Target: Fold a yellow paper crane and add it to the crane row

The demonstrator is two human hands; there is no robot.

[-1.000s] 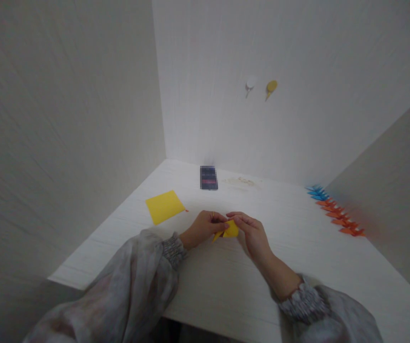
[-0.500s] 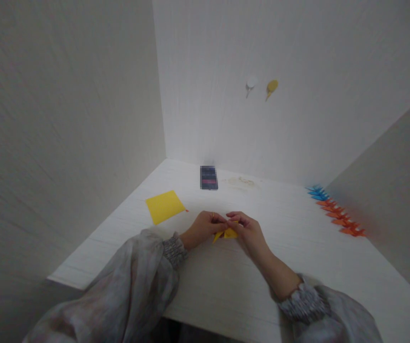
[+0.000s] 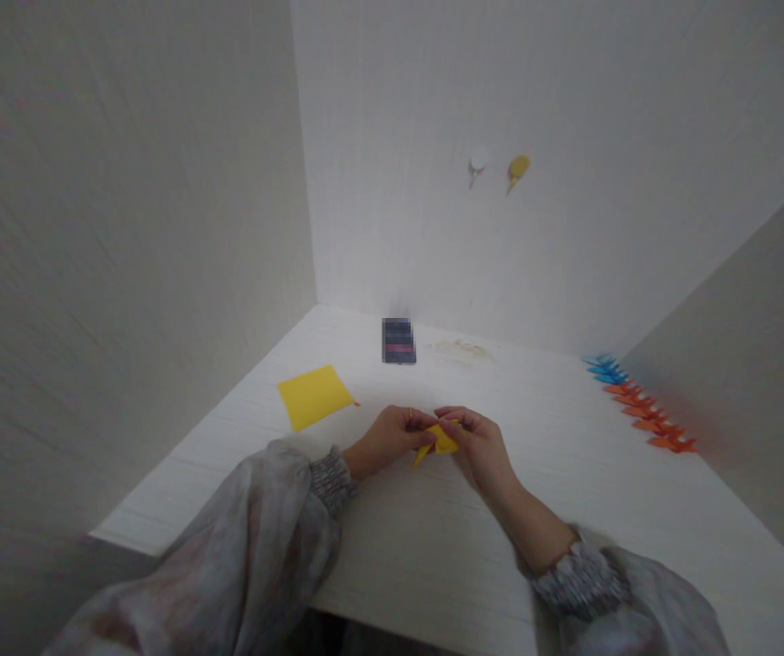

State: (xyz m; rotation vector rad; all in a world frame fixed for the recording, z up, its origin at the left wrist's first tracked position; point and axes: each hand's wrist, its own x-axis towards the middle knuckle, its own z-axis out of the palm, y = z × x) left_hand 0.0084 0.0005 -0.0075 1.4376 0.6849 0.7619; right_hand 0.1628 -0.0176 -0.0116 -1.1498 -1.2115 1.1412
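Note:
Between both hands is a small folded piece of yellow origami paper (image 3: 444, 441), with a narrow point sticking out toward me at its lower left. My left hand (image 3: 395, 437) pinches its left side, fingers closed; a ring shows on one finger. On the other side, my right hand (image 3: 482, 446) grips it between thumb and fingers. Parts of the folds are hidden behind the fingertips. A stack or sheet of square yellow paper (image 3: 315, 397) lies flat to the left of my hands, with a tiny orange scrap (image 3: 357, 404) by its right corner.
Along the right wall stands a row of folded blue paper figures (image 3: 606, 368) and orange paper figures (image 3: 651, 417). A dark rectangular object (image 3: 399, 342), pixelated, rests near the back wall. Two hooks, one white (image 3: 477, 162) and one yellow (image 3: 518, 167), hang on that wall. The white table's (image 3: 392, 556) front edge is near me.
The folded yellow paper has turned slightly in my fingers, and more of its face shows now. Both hands stay almost in the same place.

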